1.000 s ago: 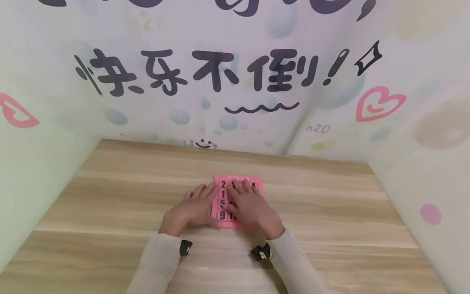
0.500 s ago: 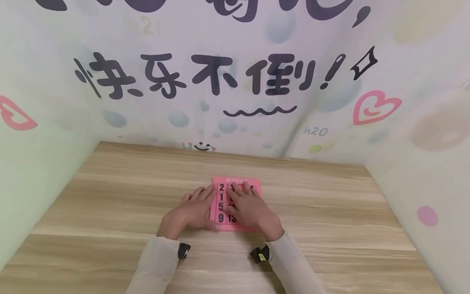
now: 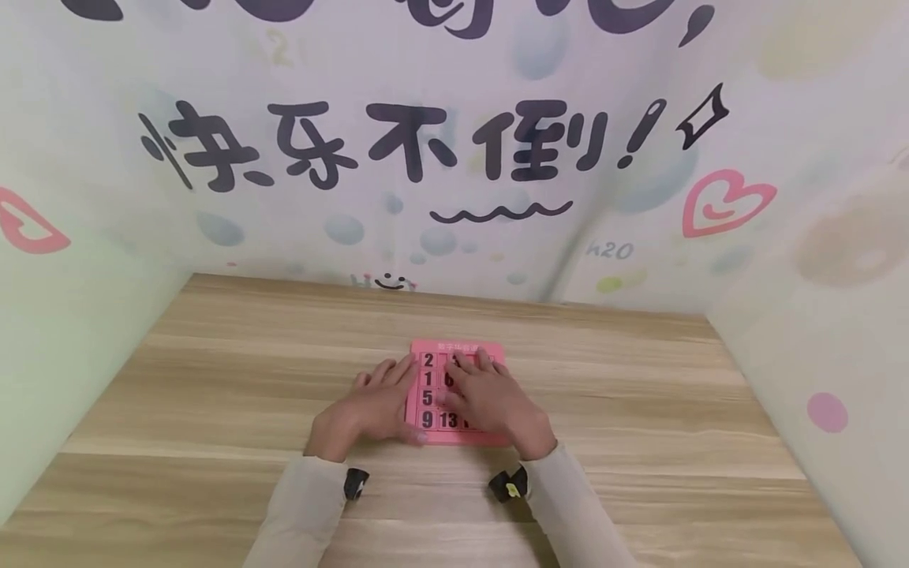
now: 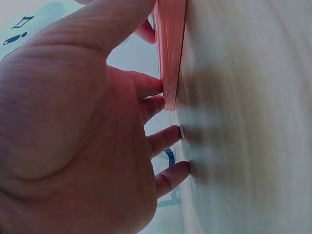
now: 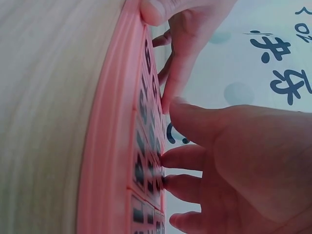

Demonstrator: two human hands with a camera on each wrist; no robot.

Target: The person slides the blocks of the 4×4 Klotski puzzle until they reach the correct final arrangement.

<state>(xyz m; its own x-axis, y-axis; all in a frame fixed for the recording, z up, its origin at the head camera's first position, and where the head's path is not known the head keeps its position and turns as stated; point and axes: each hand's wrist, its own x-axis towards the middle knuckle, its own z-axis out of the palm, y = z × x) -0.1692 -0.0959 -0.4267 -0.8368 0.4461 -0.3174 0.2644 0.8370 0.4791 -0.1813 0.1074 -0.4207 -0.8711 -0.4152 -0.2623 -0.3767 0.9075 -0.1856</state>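
Note:
A pink sliding number puzzle (image 3: 449,420) lies flat on the wooden table, with black numbers on its tiles; 2, 1, 5 and 9 show down its left column. My left hand (image 3: 376,404) rests along the left side, thumb at the near left corner, fingers touching the edge. In the left wrist view two fingertips of that hand (image 4: 83,117) reach the table beside the frame. Over the tiles lies my right hand (image 3: 495,401), fingertips on the upper middle; it hides most of the right columns. The right wrist view shows fingertips touching the tile faces (image 5: 140,168).
The wooden table (image 3: 213,394) spreads around the puzzle. A white printed backdrop (image 3: 398,229) with large black characters rises at its far edge, and pale walls (image 3: 64,347) stand at both sides. Black bands (image 3: 508,484) show at both wrists.
My right hand has shifted slightly right, uncovering more of 6 and 13, while its fingers cover the 4. The tile beside 2 appears to have slid right. My left hand stays in place.

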